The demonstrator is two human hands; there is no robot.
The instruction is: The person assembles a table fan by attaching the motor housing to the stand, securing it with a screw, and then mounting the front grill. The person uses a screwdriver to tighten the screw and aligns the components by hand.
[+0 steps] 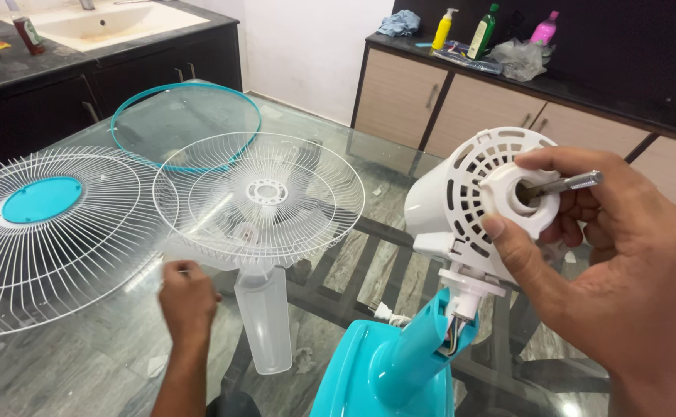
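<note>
My right hand (pixel 616 262) grips a round white plastic nut (pixel 512 202) on the metal shaft (pixel 573 183) of a white fan motor housing (pixel 450 197). The housing stands on a teal fan stand (pixel 400 363). My left hand (pixel 187 297) rests with fingers curled on the glass table (pixel 83 363), at the near edge of the white rear fan guard (pixel 265 193) and beside a clear plastic fan blade (pixel 265 320). I cannot see anything in the left hand.
A front fan guard (pixel 41 232) with a teal centre lies at the left. A teal guard ring (pixel 187 123) lies behind. Counters with a sink (pixel 106 23) and several bottles (pixel 483 31) line the walls.
</note>
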